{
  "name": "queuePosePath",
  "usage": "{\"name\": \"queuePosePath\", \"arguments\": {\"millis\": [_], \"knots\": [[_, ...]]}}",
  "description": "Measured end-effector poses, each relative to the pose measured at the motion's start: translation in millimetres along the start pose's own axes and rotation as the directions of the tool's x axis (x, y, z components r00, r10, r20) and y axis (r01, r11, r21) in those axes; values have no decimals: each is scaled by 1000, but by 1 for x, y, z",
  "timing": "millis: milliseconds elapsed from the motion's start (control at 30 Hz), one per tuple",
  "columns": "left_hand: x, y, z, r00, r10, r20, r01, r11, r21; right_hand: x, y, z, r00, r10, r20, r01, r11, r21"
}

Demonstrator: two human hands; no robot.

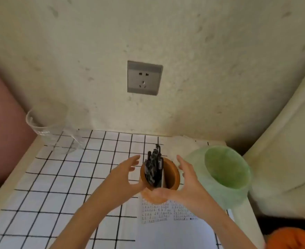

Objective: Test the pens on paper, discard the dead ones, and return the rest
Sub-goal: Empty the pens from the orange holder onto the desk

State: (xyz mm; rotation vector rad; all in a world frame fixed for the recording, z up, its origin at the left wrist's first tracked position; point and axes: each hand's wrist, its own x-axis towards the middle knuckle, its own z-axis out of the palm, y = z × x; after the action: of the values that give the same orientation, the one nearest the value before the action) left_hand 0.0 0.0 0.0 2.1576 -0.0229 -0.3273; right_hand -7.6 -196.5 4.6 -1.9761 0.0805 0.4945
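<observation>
Both hands flank the brown pen cup [172, 177], left hand [128, 175] open at its left wall, right hand [187, 178] open at its right, equally near, contact unclear; black pens [153, 168] stand upright inside, cup at the printed paper's [166, 230] far edge.

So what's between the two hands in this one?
The orange pen cup, with black pens standing in it, sits between the left hand and right hand, seen in the head view.

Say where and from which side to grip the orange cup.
Probably the orange cup by its round side wall below the rim, from either side. The pens stick out of its open top, blocking a grasp from above; left hand and right hand flank it.
</observation>
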Motion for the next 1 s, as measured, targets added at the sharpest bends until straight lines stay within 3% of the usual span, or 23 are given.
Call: {"name": "queuePosePath", "arguments": {"millis": [100, 367, 567, 1000], "knots": [[1, -9, 10, 999, 43, 25, -41, 996, -76, 3, 11, 7, 998, -61, 13, 61, 997, 46], [-6, -22, 33, 971, 198, -135, -206, 978, -43, 5, 41, 23, 982, -181, -56, 184, 982, 49], [-31, -25, 42, 967, 162, -198, -176, 983, -58, -7, 53, 28, 963, -232, -140, 245, 966, 84], [-129, -47, 53, 970, 130, -206, -134, 991, -9, -89, 82, 42, 964, -172, -201, 191, 979, 76]]}}
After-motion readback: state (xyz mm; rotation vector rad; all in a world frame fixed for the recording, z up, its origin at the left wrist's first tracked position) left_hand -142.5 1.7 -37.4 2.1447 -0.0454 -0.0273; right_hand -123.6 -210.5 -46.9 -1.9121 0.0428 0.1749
